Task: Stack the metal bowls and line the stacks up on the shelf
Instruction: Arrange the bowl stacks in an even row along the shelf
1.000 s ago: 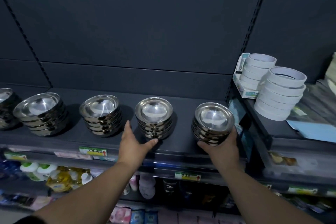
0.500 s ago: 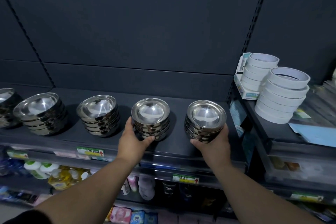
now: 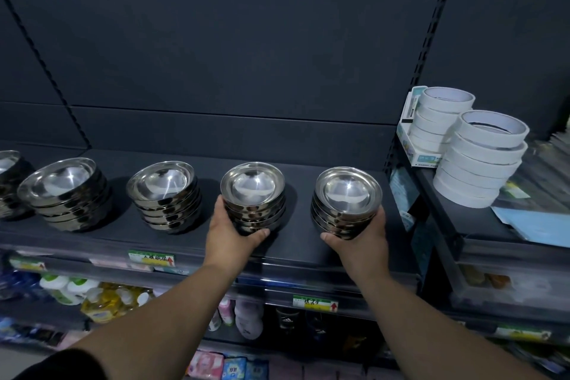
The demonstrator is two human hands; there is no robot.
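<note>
Dim light, glaring bowls (image 3: pixel 253 185), blurred bowed edges.

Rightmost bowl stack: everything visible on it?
The rightmost bowl stack is several shiny, steel-looking bowls nested mouth up, wide flat rims roughly aligned, glare in the top bowl. It sits upright at the right end of the dark shelf, near its front edge, apart from the next stack. The right hand grips its lower front, thumb on the left, fingers curled round the right.
</note>
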